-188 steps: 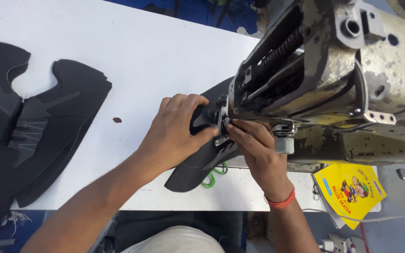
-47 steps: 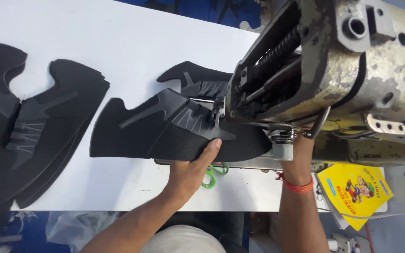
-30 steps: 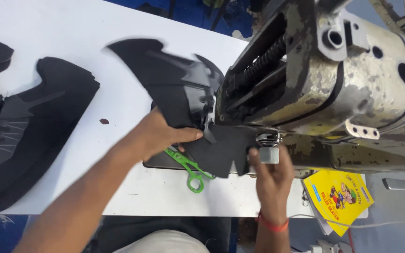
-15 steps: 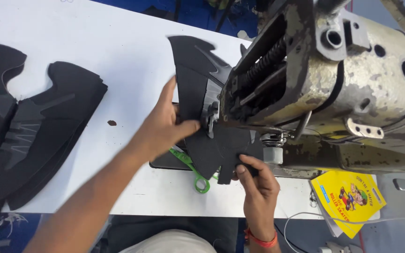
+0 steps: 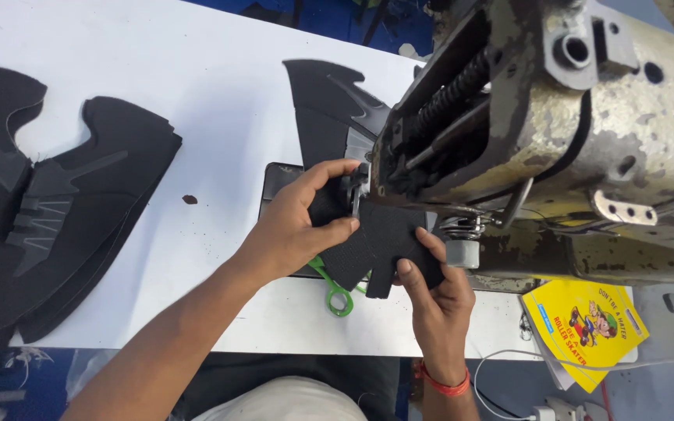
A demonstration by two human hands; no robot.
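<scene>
We have the black shoe-upper piece (image 5: 368, 234) lying on the white table (image 5: 157, 93), fed in under the head of the worn industrial sewing machine (image 5: 555, 132). Our left hand (image 5: 298, 226) pinches the piece's left edge between thumb and fingers, close to the needle area, likely to steer the seam line. Our right hand (image 5: 434, 288) grips the near lower edge, thumb on top and fingers under, seemingly to keep the fabric taut and flat. The far end of the piece fans out across the table behind the machine head. Green-handled thread snips (image 5: 335, 287) lie partly beneath the piece, within easy reach. A stack of cut black uppers (image 5: 64, 226) sits well apart at the left. A yellow booklet (image 5: 587, 327) rests beside the machine base.
</scene>
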